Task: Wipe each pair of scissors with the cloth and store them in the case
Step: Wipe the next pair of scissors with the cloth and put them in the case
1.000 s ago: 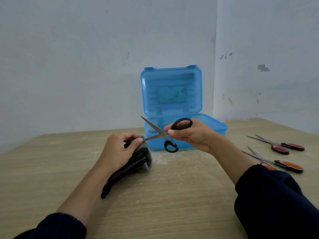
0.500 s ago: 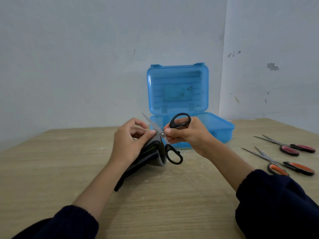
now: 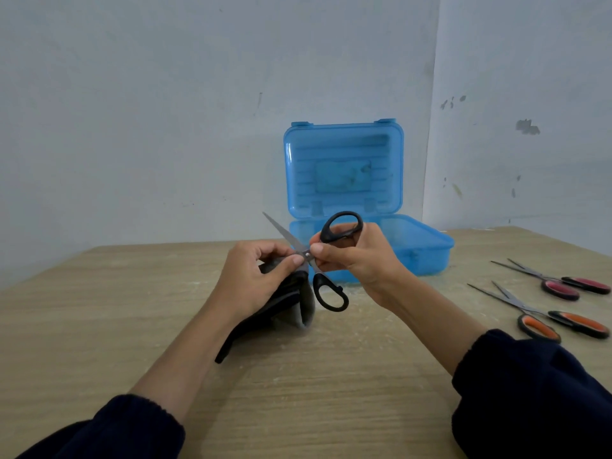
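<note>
My right hand (image 3: pixel 357 256) grips black-handled scissors (image 3: pixel 328 293) by the upper loop, blades spread apart, one blade pointing up-left. My left hand (image 3: pixel 251 279) holds a dark grey cloth (image 3: pixel 291 306) pinched around the other blade right at the pivot; that blade is hidden in the cloth. The cloth's lower end hangs down to the table. Behind my hands stands the blue plastic case (image 3: pixel 427 250), its lid upright and open. Pink-handled scissors (image 3: pixel 563 284) and orange-handled scissors (image 3: pixel 559 323) lie on the table to the right.
The wooden table (image 3: pixel 99 309) runs to pale walls behind and to the right. My dark sleeves fill the lower corners. The two loose scissors lie with blades pointing left, close to my right forearm.
My left hand slid the cloth up one blade to the pivot. The scissors rose slightly and opened wider, with the free blade now pointing more steeply up-left.
</note>
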`<state>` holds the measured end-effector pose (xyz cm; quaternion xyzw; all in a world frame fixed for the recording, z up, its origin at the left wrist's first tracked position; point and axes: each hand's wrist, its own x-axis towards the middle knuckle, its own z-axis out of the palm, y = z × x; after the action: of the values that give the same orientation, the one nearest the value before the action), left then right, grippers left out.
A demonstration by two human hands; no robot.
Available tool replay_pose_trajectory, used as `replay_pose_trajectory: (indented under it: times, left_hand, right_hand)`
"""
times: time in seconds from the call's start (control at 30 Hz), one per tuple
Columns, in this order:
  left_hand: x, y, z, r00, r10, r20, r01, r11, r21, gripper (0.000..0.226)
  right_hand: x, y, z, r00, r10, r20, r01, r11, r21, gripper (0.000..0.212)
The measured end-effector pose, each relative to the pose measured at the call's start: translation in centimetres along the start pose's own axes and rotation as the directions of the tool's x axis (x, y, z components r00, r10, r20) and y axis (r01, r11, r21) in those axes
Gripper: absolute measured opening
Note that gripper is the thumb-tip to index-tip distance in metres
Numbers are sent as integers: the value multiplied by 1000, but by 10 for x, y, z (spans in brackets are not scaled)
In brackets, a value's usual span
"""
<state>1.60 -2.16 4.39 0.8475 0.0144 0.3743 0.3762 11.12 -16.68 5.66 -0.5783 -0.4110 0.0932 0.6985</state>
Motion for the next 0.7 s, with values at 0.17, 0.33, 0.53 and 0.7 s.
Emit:
replay_pose_trajectory:
  times: [0.17, 0.33, 0.53, 0.7]
  left_hand:
    - [1, 2, -3, 999, -32, 11, 32, 999, -21, 7]
    - [0, 5, 2, 998, -28, -52, 26, 999, -25, 6]
    - [0, 1, 8, 995, -57, -79, 58, 998, 14, 23]
    - [2, -2, 5, 996, -77, -52, 82, 992, 96, 37]
  right_hand:
    - [3, -12, -17, 1000, 10, -4, -10, 1000, -19, 12]
    - [2, -8, -9, 1000, 26, 1, -26, 999, -36, 6]
    - [2, 2, 2, 995, 37, -87, -40, 999, -31, 7]
    - [5, -1, -2, 992, 36, -119, -42, 998, -48, 5]
